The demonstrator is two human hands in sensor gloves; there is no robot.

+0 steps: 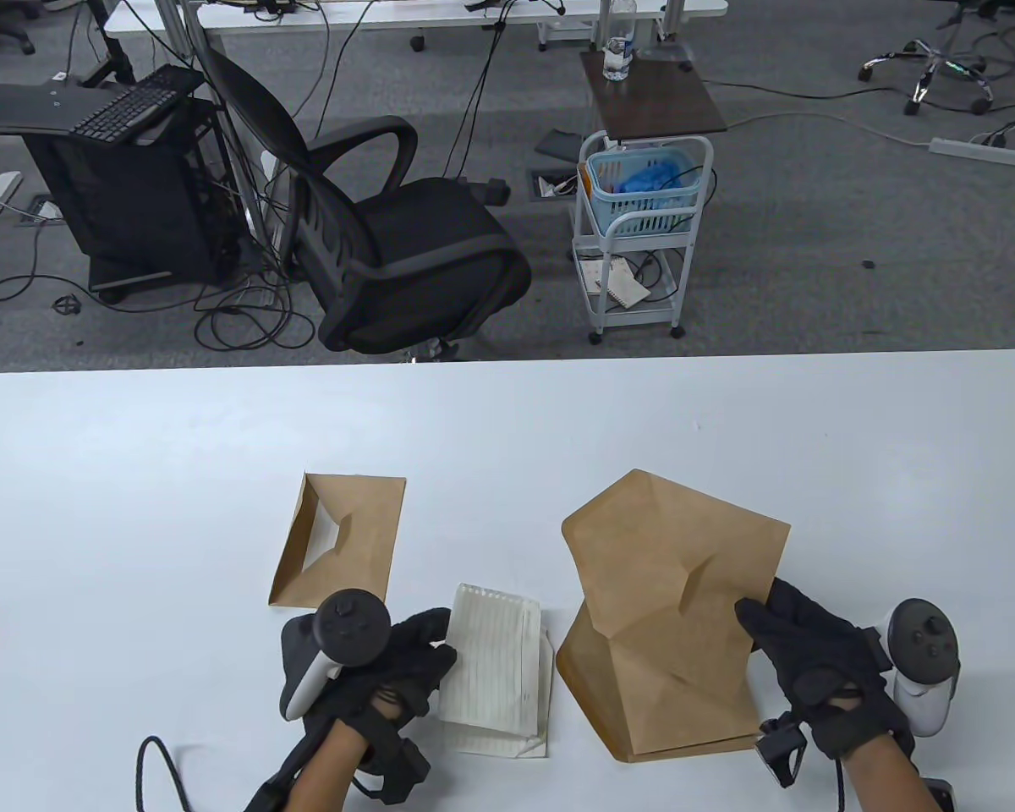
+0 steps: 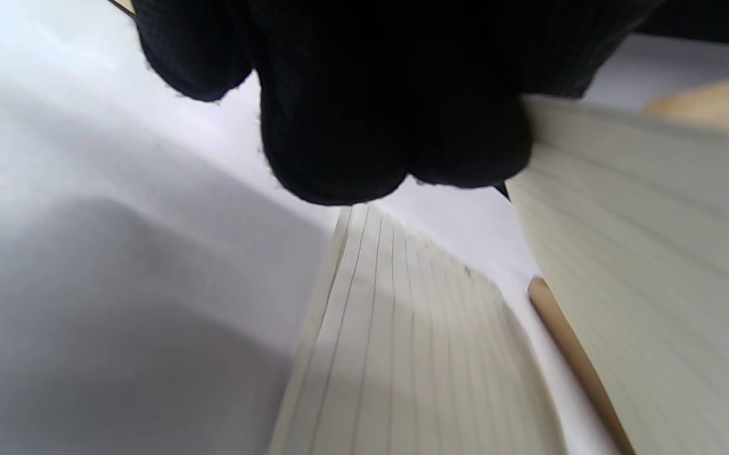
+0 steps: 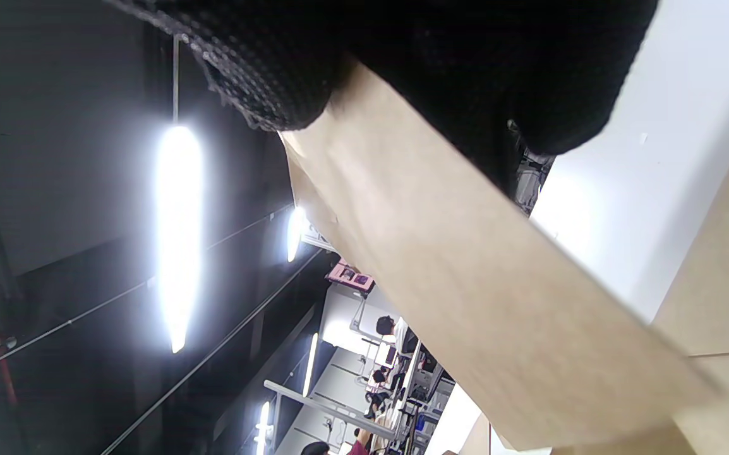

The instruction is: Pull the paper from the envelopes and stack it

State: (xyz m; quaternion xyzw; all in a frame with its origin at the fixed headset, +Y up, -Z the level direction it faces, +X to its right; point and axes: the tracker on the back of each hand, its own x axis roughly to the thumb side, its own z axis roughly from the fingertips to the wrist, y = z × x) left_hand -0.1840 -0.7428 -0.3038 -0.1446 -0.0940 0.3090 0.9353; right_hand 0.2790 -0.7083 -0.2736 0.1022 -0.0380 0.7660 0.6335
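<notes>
On the white surface [image 1: 135, 474] your right hand [image 1: 820, 668] grips the large brown envelope [image 1: 668, 609] by its right edge, thumb on top and the other fingers hidden beneath it; the right wrist view shows the kraft paper pinched in the glove and lifted off the surface. Its flap stands open, pointing away from you. A second, smaller envelope [image 1: 338, 541] lies flat to the left, flap open, something white showing in its mouth. Your left hand [image 1: 389, 677] holds a lined sheet [image 1: 495, 660] at its left edge, fingers [image 2: 339, 126] curled closed on it, just over another lined sheet [image 1: 491, 743] on the surface. This looks like the stacking step: lower the held sheet squarely onto the one below, then set the large envelope aside and reach for the smaller one.
</notes>
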